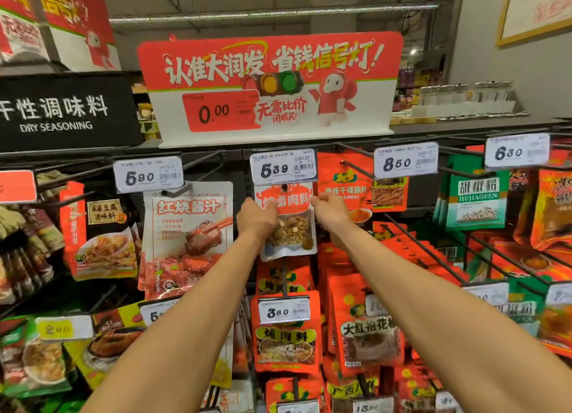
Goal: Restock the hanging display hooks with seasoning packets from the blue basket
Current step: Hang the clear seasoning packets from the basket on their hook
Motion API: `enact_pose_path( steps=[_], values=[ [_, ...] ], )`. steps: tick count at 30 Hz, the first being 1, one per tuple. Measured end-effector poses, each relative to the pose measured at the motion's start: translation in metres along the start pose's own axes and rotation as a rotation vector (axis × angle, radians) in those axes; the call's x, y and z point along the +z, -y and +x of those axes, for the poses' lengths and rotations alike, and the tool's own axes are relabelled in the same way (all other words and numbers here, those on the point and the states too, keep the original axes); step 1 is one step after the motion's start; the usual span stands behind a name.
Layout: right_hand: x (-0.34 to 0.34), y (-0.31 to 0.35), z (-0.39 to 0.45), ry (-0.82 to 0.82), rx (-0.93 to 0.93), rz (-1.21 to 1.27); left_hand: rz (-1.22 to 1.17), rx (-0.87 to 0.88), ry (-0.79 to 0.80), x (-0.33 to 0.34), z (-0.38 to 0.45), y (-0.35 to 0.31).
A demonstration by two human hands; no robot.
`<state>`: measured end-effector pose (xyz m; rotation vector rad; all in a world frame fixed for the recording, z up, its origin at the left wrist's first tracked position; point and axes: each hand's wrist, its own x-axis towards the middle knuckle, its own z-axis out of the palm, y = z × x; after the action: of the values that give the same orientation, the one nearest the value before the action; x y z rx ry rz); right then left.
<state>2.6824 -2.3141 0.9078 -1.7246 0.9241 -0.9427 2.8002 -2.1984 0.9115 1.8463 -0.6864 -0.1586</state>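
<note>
The hanging display [309,258] filled the view, a dark rack of wire hooks crowded with red, white and green seasoning packs, and above it stood a big red promotional sign [272,84] showing 0.00. To the left hung a large white sauce pouch [187,236] under a 5.90 tag; to the right, green pepper packs [475,202] near a 6.30 tag. At the centre, just below the 5.89 price tag [283,166], both arms reached up to one seasoning packet [289,220] with a red top and a clear window of spices. The left hand [257,216] pinched its upper left edge and the right hand [329,210] pinched its upper right corner, fingers curled on the film. The packet's punched hole sat on or right at the tip of the hook [284,189]; which, I could not tell. The blue basket was out of view. The step in hand looked like threading this packet on; next it would need pushing back level along the hook, then both hands letting go.
</note>
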Motion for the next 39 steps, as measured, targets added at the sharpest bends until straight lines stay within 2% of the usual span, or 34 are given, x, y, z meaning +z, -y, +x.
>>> enact_pose_path(
  steps=[3,6,11,16,20,24,29,32,39],
  values=[
    [-0.013,-0.004,-0.022,-0.074,-0.016,0.006,0.020,0.095,0.038,-0.010,-0.021,-0.002],
    [-0.031,0.002,-0.053,-0.018,0.051,0.250,-0.113,0.174,0.055,-0.023,-0.052,-0.003],
    [-0.088,0.001,-0.115,0.060,0.015,0.381,-0.292,0.130,0.102,-0.033,-0.120,-0.010],
    [-0.171,-0.045,-0.168,0.068,0.008,0.504,-0.501,0.055,0.246,0.001,-0.203,-0.014],
    [-0.236,-0.121,-0.193,0.075,0.083,0.485,-0.585,-0.071,0.294,0.062,-0.265,0.011],
    [-0.275,-0.217,-0.220,0.105,0.240,0.396,-0.516,-0.285,0.308,0.130,-0.324,0.061],
    [-0.286,-0.341,-0.262,0.107,0.508,0.276,-0.330,-0.588,0.399,0.201,-0.390,0.151],
    [-0.287,-0.414,-0.286,0.092,0.656,0.204,-0.295,-0.773,0.410,0.237,-0.421,0.206],
    [-0.257,-0.587,-0.358,0.061,0.960,-0.016,-0.151,-1.082,0.495,0.306,-0.482,0.340]
  ],
)
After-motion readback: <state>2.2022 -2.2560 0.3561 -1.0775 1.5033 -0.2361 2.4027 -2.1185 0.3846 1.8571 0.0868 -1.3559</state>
